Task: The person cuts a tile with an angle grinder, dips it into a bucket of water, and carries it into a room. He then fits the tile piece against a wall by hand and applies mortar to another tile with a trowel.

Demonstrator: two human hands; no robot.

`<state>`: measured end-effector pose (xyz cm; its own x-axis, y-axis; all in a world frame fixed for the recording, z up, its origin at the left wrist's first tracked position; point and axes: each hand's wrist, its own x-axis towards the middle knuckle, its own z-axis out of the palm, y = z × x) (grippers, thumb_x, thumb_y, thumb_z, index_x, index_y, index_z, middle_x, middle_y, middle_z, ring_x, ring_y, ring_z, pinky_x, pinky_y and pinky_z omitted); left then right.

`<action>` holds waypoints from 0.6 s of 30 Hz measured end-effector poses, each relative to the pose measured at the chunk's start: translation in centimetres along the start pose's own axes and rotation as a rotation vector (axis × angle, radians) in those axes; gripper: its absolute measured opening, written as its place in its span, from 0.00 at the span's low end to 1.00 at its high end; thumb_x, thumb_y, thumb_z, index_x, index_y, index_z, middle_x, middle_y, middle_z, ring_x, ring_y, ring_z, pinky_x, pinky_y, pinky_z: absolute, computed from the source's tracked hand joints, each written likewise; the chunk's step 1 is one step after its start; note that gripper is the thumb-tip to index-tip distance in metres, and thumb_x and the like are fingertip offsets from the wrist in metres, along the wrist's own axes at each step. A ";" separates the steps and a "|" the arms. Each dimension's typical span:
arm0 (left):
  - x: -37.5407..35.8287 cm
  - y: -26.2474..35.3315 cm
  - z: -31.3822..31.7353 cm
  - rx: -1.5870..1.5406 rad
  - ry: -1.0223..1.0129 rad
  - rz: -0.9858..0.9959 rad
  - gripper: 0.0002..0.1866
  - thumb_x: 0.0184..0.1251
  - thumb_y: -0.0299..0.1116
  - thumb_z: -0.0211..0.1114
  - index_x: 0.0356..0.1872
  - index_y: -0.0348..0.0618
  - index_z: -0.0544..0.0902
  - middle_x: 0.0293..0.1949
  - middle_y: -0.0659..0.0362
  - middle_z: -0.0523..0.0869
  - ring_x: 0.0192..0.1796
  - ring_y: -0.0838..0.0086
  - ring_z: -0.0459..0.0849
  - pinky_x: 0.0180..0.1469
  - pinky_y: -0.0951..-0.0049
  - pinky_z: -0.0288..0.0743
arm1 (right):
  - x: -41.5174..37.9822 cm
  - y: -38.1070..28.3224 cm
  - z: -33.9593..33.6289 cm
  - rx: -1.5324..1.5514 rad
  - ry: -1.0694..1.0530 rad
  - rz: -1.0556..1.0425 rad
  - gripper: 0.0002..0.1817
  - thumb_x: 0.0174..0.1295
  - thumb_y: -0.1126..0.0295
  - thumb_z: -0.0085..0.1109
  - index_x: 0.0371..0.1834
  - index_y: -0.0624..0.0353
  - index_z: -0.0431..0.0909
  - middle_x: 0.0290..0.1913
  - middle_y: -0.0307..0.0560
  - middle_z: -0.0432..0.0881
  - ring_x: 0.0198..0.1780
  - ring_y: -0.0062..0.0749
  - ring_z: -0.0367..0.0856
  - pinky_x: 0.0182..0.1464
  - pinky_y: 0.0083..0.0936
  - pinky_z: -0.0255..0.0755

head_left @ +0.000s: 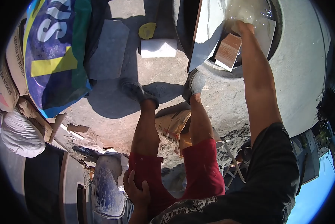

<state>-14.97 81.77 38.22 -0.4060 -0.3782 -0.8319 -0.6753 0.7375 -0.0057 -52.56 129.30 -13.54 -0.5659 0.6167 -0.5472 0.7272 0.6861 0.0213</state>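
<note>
Sunlit concrete yard [111,112]: right hand [244,27] grips a tile [249,22] in the water tub [298,56]; left hand [135,188] rests open on thigh.

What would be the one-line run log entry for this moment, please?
right hand: reaching into water tub, beside tiles | left hand: resting on thigh of red shorts | stance: bent over | ground: cement bags

The right hand [244,27] was lost in glare and splashing water inside the tub [287,56], its fingers impossible to make out. The printed sack [55,52] ran past the top edge, its lettering cut short.
</note>
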 end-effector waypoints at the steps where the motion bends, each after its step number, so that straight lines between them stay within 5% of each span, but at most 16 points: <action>1: 0.1 -0.1 0.1 -0.011 0.011 0.006 0.33 0.56 0.38 0.64 0.65 0.40 0.72 0.67 0.39 0.69 0.69 0.43 0.67 0.70 0.47 0.59 | -0.6 -0.5 0.1 0.016 0.039 -0.034 0.44 0.47 0.40 0.72 0.60 0.65 0.79 0.59 0.58 0.82 0.57 0.46 0.83 0.60 0.35 0.74; 4: 0.0 -0.2 0.1 -0.004 0.017 -0.005 0.33 0.56 0.38 0.65 0.65 0.41 0.72 0.67 0.39 0.68 0.69 0.43 0.67 0.70 0.47 0.59 | -1.8 -0.7 -0.9 0.279 -0.051 0.062 0.41 0.48 0.45 0.75 0.57 0.67 0.80 0.58 0.58 0.82 0.58 0.45 0.82 0.60 0.34 0.74; 7: -0.2 0.0 0.0 -0.030 0.026 -0.009 0.33 0.56 0.38 0.65 0.65 0.42 0.73 0.67 0.39 0.68 0.69 0.44 0.67 0.70 0.48 0.60 | -4.3 -1.7 -2.6 -0.012 0.237 0.115 0.38 0.47 0.50 0.77 0.54 0.70 0.81 0.57 0.58 0.82 0.58 0.45 0.82 0.61 0.33 0.72; 10: -1.1 0.3 0.2 -0.072 0.070 -0.038 0.32 0.56 0.39 0.66 0.64 0.42 0.74 0.67 0.40 0.70 0.69 0.45 0.68 0.70 0.49 0.60 | -6.6 -1.6 -6.8 0.237 -0.030 0.209 0.36 0.45 0.57 0.80 0.54 0.71 0.81 0.58 0.59 0.82 0.56 0.45 0.82 0.60 0.34 0.71; 12: -1.5 0.1 0.4 -0.172 0.103 -0.021 0.30 0.56 0.40 0.67 0.63 0.44 0.75 0.66 0.42 0.71 0.69 0.48 0.68 0.71 0.50 0.60 | -4.2 1.7 -8.1 0.405 -0.163 0.206 0.29 0.55 0.61 0.72 0.55 0.70 0.80 0.56 0.57 0.83 0.53 0.43 0.83 0.54 0.36 0.74; 16: -4.4 -3.9 0.7 -0.630 0.088 -0.021 0.25 0.62 0.39 0.66 0.61 0.44 0.77 0.64 0.47 0.74 0.67 0.54 0.73 0.68 0.58 0.66 | -8.9 2.5 -18.1 -0.437 0.173 -0.210 0.24 0.61 0.54 0.62 0.51 0.63 0.81 0.50 0.57 0.86 0.51 0.50 0.86 0.54 0.42 0.78; 17: -5.7 -5.8 1.0 -0.776 0.116 -0.120 0.24 0.63 0.39 0.66 0.60 0.44 0.77 0.63 0.47 0.75 0.66 0.56 0.74 0.67 0.60 0.67 | -9.3 2.7 -22.2 -0.477 -0.074 -0.301 0.27 0.61 0.52 0.61 0.55 0.62 0.79 0.53 0.58 0.84 0.54 0.52 0.84 0.57 0.44 0.76; 18: -7.7 -7.3 1.1 -0.930 0.135 -0.206 0.24 0.65 0.38 0.65 0.60 0.43 0.77 0.62 0.47 0.76 0.65 0.57 0.75 0.66 0.62 0.69 | -10.6 2.8 -25.5 -0.428 0.098 -0.259 0.27 0.61 0.52 0.60 0.56 0.62 0.77 0.55 0.57 0.83 0.55 0.52 0.83 0.57 0.44 0.76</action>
<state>-6.24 79.85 44.04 -0.2529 -0.5551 -0.7924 -0.9358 -0.0675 0.3459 -54.44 134.50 13.68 -0.7554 0.4248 -0.4989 0.3456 0.9051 0.2475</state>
